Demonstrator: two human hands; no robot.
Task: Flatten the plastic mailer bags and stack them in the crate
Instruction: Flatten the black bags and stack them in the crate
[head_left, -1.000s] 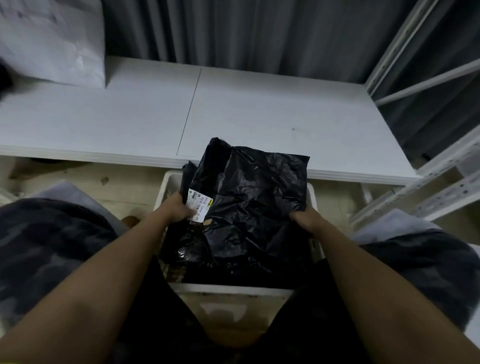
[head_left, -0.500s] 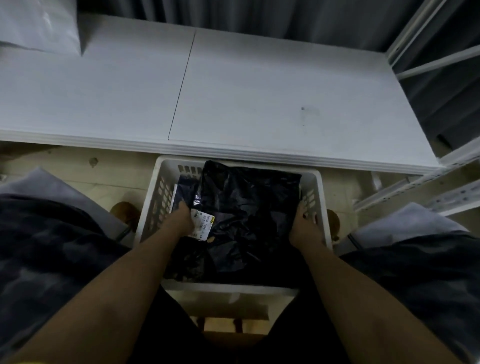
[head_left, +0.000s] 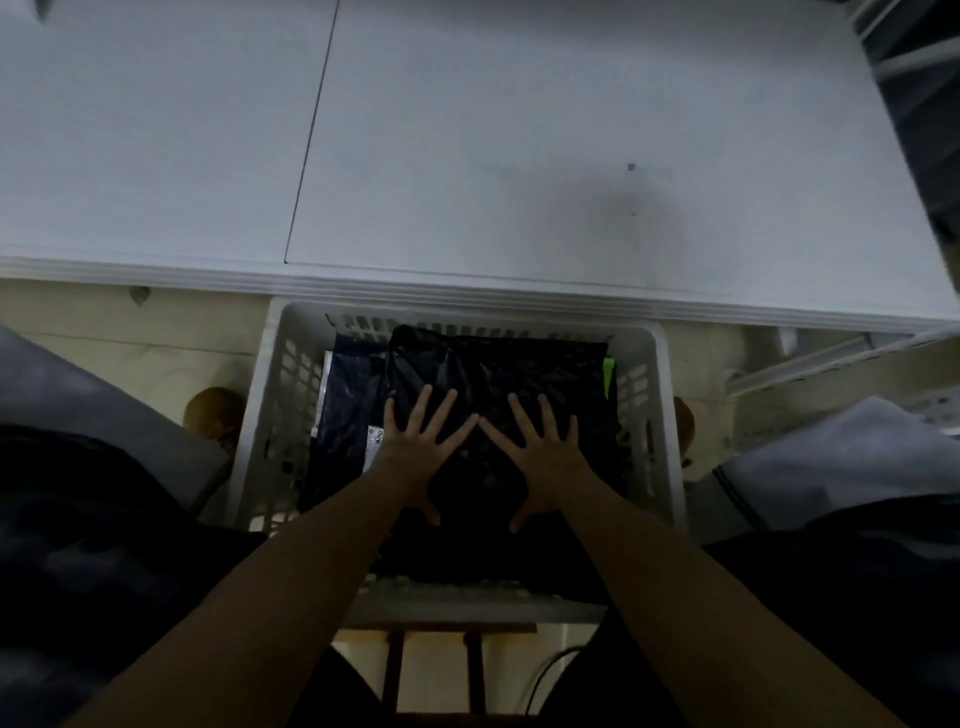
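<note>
Your left hand (head_left: 415, 457) and right hand (head_left: 545, 457), fingers spread and gripping nothing, press the crinkled black plastic mailer bag (head_left: 498, 379) flat inside the white slotted plastic crate (head_left: 270, 415).

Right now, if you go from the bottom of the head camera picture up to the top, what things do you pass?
White plastic crate's near rim → two flat hands, left hand and right hand → crinkly black plastic mailer bag → crate's slotted far wall → white table.

A white perforated crate (head_left: 660, 415) sits on the pale floor (head_left: 130, 343), holding a black mailer bag (head_left: 498, 374) on top, darker bags beneath at nine o'clock. At twelve o'clock, a white table (head_left: 467, 156) overhangs the crate's far rim.
</note>
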